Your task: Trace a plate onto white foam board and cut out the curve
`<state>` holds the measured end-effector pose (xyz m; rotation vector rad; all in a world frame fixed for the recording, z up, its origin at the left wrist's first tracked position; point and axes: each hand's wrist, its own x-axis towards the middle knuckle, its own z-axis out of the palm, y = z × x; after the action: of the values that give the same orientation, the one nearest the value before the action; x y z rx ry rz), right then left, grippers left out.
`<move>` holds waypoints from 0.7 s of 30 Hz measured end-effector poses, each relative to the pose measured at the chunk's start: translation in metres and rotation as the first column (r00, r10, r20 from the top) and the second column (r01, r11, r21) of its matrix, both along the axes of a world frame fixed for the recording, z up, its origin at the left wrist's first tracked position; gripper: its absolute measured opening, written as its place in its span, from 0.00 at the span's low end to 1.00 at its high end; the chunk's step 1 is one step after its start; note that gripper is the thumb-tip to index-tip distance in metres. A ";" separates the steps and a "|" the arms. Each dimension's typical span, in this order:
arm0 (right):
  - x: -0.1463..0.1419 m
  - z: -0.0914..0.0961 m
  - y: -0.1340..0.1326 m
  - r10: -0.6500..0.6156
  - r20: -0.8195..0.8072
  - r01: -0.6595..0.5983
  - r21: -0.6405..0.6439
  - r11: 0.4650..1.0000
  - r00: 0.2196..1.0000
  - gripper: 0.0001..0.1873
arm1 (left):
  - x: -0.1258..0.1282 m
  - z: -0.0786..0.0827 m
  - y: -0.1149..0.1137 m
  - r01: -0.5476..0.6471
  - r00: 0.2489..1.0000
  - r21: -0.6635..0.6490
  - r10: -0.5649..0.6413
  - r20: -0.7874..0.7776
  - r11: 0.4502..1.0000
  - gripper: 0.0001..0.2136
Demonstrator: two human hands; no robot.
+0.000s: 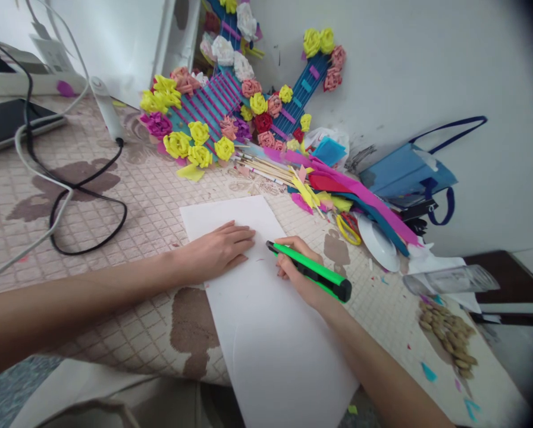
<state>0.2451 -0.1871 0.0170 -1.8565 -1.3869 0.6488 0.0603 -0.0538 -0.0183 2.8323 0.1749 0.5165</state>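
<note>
A long white sheet (275, 345) lies on the patterned tablecloth and hangs past the table's near edge. My left hand (224, 249) rests flat on its upper left part, fingers stretched out and pointing right. In my right hand (300, 261) is a green and black utility knife (313, 268), gripped between thumb and fingers over the sheet. Its black tip points up and left, toward my left fingertips. No bare blade can be made out at the tip. A small dark mark shows on the sheet just below the tip.
Paper-flower crafts (213, 113) stand at the back. Wooden sticks (266, 166), crepe paper strips (360, 196), yellow-handled scissors (349, 229), a glass (451, 279) and peanuts (447, 336) lie to the right. On the left are cables (72, 190), a white glue gun (106, 110) and a tablet (16, 125).
</note>
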 end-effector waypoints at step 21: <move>0.003 -0.001 -0.019 0.022 -0.004 -0.022 0.010 1.000 1.000 0.11 | -0.001 0.000 0.001 -0.001 1.000 -0.012 0.001 0.000 1.000 0.14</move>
<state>0.2483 -0.2065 0.0161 -1.8336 -1.4071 0.6553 0.0594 -0.0530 -0.0184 2.8202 0.1784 0.5139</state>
